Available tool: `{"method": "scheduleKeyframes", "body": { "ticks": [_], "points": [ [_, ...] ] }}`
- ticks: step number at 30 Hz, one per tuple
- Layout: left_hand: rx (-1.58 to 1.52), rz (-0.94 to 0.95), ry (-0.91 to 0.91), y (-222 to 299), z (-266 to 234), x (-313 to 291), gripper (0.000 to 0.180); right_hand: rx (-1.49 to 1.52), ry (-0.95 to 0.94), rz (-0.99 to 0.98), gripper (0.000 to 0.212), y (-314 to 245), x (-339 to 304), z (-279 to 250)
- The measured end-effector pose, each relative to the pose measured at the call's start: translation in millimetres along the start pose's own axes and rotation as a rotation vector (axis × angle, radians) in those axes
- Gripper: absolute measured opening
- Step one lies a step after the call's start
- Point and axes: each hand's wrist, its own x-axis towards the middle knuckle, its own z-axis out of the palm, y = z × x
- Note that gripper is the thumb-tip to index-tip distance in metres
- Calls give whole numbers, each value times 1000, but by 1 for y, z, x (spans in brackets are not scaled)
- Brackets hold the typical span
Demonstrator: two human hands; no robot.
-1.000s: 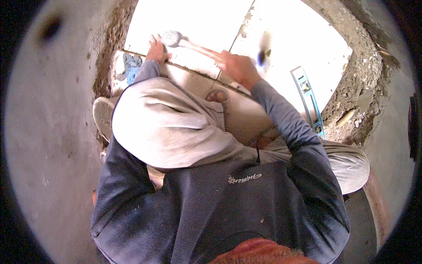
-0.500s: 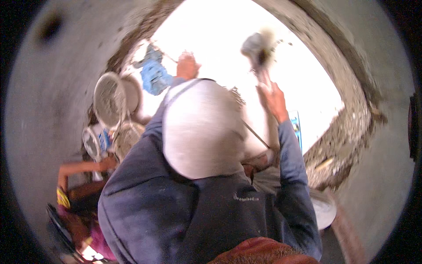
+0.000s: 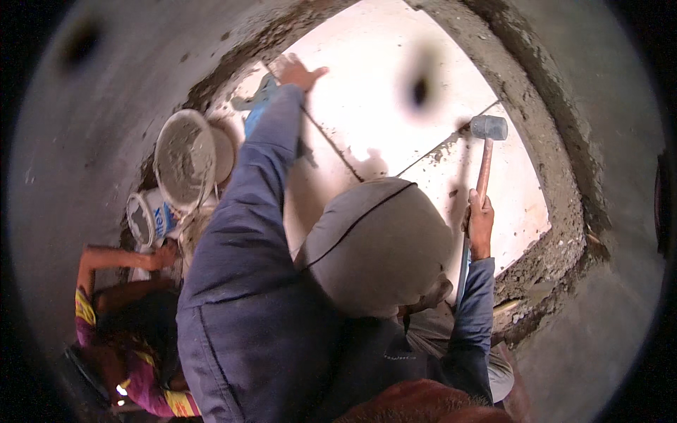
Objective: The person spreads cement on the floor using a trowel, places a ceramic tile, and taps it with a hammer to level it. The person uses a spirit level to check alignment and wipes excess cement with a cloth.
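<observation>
My right hand (image 3: 481,224) is closed round the wooden handle of a rubber mallet (image 3: 489,127). The mallet's grey head is over the right part of the pale floor tiles (image 3: 395,77). On the far left of those tiles, my left hand (image 3: 295,72) lies with fingers spread and thumb out, holding nothing. Beneath my left forearm a crumpled blue and greenish thing (image 3: 258,106) shows in part; its kind cannot be made out. A thin blue tool (image 3: 462,273), perhaps a level, is mostly hidden beside my right forearm. A rounded grey shape (image 3: 381,243), apparently my clothed knee, covers the middle.
A mortar-smeared bucket (image 3: 185,161) stands left of the tiles, with a smaller white pail (image 3: 144,218) nearer. A co-worker's hand (image 3: 166,254) reaches beside these containers from the lower left. Rough mortar (image 3: 557,236) borders the tiles on the right, along a grey wall (image 3: 627,296).
My right hand has moved right and nearer with the mallet, which was blurred by motion before. My left hand has shifted farther forward, and its forearm now covers most of the blue thing.
</observation>
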Motion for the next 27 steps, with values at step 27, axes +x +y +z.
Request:
{"method": "scheduleKeyframes", "body": {
  "ticks": [27],
  "points": [
    [-147,568,690,109,23,104,57,341,782,174,41,144,43,-132]
  ]
}}
